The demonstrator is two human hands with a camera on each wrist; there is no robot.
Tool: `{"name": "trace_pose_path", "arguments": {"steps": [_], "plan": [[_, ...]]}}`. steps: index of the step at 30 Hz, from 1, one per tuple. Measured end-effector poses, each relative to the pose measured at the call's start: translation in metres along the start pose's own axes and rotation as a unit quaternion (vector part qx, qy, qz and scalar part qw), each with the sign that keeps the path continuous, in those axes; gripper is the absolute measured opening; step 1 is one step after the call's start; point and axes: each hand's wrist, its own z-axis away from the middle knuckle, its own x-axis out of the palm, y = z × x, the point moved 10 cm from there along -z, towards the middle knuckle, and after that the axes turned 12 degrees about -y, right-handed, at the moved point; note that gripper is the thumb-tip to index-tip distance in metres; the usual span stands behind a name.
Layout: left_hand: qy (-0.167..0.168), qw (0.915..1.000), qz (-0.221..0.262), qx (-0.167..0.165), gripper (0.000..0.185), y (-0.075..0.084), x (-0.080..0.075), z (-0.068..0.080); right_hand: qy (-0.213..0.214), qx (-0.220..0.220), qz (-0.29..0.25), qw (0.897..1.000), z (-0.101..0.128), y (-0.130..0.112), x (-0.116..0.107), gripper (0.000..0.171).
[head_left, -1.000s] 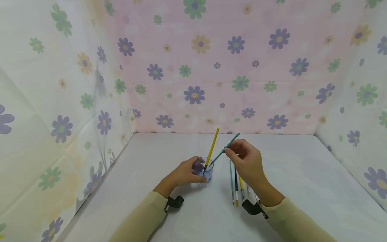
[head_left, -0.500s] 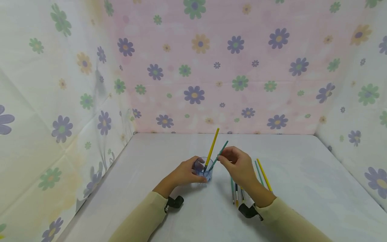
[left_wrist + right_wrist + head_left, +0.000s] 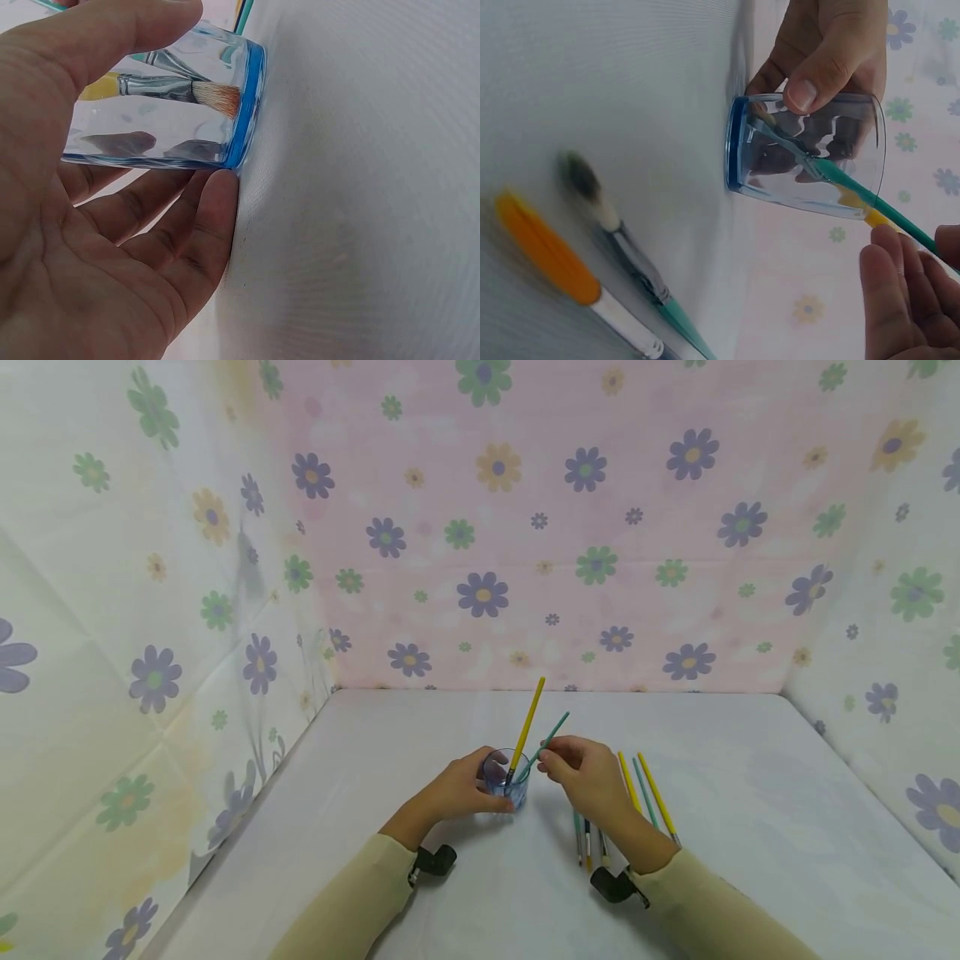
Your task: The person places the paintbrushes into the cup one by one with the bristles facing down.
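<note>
1. Left hand [image 3: 457, 792] wraps clear cup [image 3: 506, 778], mid-table.
2. Right hand [image 3: 585, 774] pinches teal brush [image 3: 546, 745]: bristles down in cup, handle tilted up-right beside yellow brush [image 3: 525, 727].
3. Bare table [image 3: 750, 793] right; loose brushes [image 3: 637, 793] near wrist.

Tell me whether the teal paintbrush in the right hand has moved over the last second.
Yes. The teal paintbrush has come down and leftward into the glass cup, beside the yellow paintbrush, which stayed put. The right hand pinches its handle.

White table [image 3: 750, 793], cup [image 3: 506, 779], loose brushes [image 3: 645, 797]
</note>
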Motion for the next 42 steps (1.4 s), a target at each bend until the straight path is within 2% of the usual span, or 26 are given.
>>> {"name": "trace_pose_path", "arguments": {"steps": [5, 11, 17, 25, 30, 42], "plan": [[0.001, 1.0000, -0.002, -0.006, 0.069, 0.000, 0.001, -0.001, 0.000, 0.028, 0.001, 1.000, -0.001, 0.004, -0.001, 0.027], [0.000, 0.9999, 0.005, -0.010, 0.069, 0.000, 0.001, -0.001, -0.002, 0.018, -0.005, 1.000, -0.001, 0.000, -0.007, 0.025], [-0.003, 0.9999, 0.008, -0.011, 0.069, 0.001, 0.001, 0.000, 0.000, 0.020, 0.014, 1.000, -0.002, -0.003, -0.016, 0.024], [-0.003, 0.9998, 0.013, -0.012, 0.069, 0.001, 0.000, 0.000, -0.004, 0.011, 0.037, 0.999, -0.002, -0.010, -0.035, 0.027], [-0.004, 0.9999, 0.011, -0.007, 0.070, 0.002, 0.000, 0.000, -0.005, 0.021, 0.047, 0.999, -0.002, -0.008, -0.048, 0.029], [-0.006, 0.9998, 0.017, -0.007, 0.070, -0.001, 0.001, -0.001, -0.015, 0.046, 0.033, 0.998, -0.002, -0.001, -0.076, 0.032]]}}
